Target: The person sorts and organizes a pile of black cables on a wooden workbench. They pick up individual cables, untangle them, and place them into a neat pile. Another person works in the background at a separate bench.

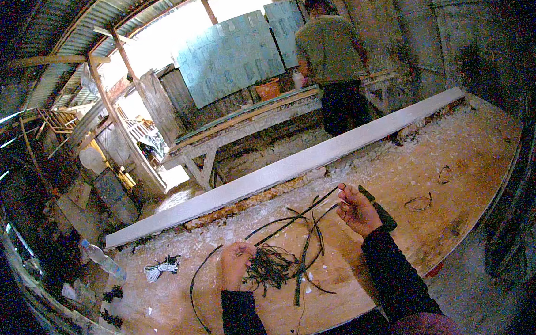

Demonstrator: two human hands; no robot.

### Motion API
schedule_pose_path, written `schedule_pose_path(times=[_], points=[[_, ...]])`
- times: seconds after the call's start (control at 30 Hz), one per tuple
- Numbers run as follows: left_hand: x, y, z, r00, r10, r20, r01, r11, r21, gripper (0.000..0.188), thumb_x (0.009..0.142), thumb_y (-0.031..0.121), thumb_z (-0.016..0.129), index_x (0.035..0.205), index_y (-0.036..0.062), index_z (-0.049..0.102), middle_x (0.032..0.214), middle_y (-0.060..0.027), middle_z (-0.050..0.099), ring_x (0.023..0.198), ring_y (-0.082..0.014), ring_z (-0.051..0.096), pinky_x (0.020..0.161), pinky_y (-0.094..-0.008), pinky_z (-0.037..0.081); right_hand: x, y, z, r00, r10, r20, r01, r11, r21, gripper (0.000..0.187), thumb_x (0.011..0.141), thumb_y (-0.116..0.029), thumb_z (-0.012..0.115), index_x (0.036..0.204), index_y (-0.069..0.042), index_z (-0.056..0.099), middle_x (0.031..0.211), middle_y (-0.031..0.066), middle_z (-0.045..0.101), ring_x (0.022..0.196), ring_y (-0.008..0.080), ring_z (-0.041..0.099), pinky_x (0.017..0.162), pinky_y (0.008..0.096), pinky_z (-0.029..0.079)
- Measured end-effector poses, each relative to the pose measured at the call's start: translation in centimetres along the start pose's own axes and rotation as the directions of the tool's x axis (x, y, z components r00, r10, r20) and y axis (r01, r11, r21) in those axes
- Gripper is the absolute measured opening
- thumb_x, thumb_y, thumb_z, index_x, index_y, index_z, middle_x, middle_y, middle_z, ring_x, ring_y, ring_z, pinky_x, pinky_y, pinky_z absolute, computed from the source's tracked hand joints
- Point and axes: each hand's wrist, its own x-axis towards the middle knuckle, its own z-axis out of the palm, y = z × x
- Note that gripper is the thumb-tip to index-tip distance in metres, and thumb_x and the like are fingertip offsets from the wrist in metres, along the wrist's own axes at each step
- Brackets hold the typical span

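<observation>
A thin black strip (295,217), like rubber or cord, stretches slantwise between my hands above the plywood tabletop (184,301). My left hand (236,264) is closed in a pinch at its lower end. Fingertips of my right hand (358,212) pinch the upper end, farther off and to the right. Between and below the hands lies a tangled heap of short dark strips (273,266), partly behind my left hand. Longer loose black strips (313,251) curve beside it. A flat dark object (382,212) shows behind my right hand; its kind is unclear.
A long white board (292,166) runs along the table's far edge. A tied white bundle (162,268) and a clear plastic bottle (104,261) are at left. Thin dark loops (418,202) lie at right. Beyond, a person (331,53) stands at a bench (246,116) with an orange pot (268,89).
</observation>
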Motion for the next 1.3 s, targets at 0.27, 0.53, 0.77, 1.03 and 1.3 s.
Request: schedule_pose_path(times=[0.27, 0.53, 0.77, 1.03, 1.3], points=[[0.2, -1.0, 0.2, 0.990, 0.137, -0.037, -0.129, 0.977, 0.171, 0.008, 0.074, 0.009, 0.059, 0.075, 0.0003, 0.060, 0.071, -0.0047, 0.060, 0.063, -0.0112, 0.055, 0.059, -0.0231, 0.043, 0.1, -0.2, -0.2, 0.993, -0.064, -0.097, 0.068, 0.997, 0.041, 0.028, 0.081, -0.024, 0.053, 0.105, -0.010, 0.047, 0.076, -0.0045, 0.056, 0.051, 0.0060, 0.045, 0.051, 0.0215, 0.039], [0.2, -1.1, -0.3, 0.976, 0.180, -0.119, -0.128, 0.927, 0.352, 0.012, 0.073, 0.013, 0.060, 0.076, 0.0016, 0.059, 0.071, -0.0065, 0.060, 0.065, -0.0147, 0.056, 0.062, -0.0260, 0.044, 0.3, -0.8, -0.7, 0.989, -0.091, -0.119, 0.096, 0.995, 0.034, 0.027, 0.082, -0.026, 0.052, 0.104, -0.012, 0.048, 0.077, -0.0061, 0.056, 0.050, 0.0057, 0.045, 0.054, 0.0211, 0.042], [-0.2, -0.6, -1.1, 0.968, 0.169, -0.188, -0.095, 0.933, 0.346, 0.011, 0.074, 0.013, 0.058, 0.077, 0.0017, 0.058, 0.069, -0.0068, 0.060, 0.064, -0.0150, 0.056, 0.061, -0.0264, 0.044, 0.4, -1.4, -1.3, 0.984, -0.138, -0.110, 0.138, 0.990, -0.004, 0.024, 0.082, -0.027, 0.051, 0.102, -0.014, 0.049, 0.077, -0.0065, 0.057, 0.051, 0.0047, 0.046, 0.053, 0.0203, 0.043], [1.5, -4.6, -4.3, 0.901, 0.152, -0.406, -0.026, 0.954, 0.300, 0.013, 0.071, 0.010, 0.060, 0.080, -0.0002, 0.058, 0.072, -0.0093, 0.060, 0.067, -0.0170, 0.057, 0.063, -0.0282, 0.045, 0.6, -2.1, -1.8, 0.975, -0.205, -0.085, 0.218, 0.958, 0.185, 0.021, 0.083, -0.022, 0.050, 0.102, -0.013, 0.050, 0.078, -0.0037, 0.058, 0.050, 0.0053, 0.047, 0.054, 0.0211, 0.044], [0.8, -5.3, -6.4, 0.597, 0.513, -0.617, 0.140, 0.690, 0.710, 0.026, 0.069, 0.013, 0.062, 0.092, 0.0007, 0.057, 0.107, -0.0150, 0.050, 0.094, -0.0244, 0.050, 0.087, -0.0333, 0.034, 0.2, -2.1, -1.2, 0.968, -0.250, -0.024, 0.251, 0.956, 0.149, 0.019, 0.083, -0.019, 0.050, 0.100, -0.011, 0.052, 0.079, -0.0013, 0.059, 0.052, 0.0063, 0.049, 0.055, 0.0211, 0.043]])
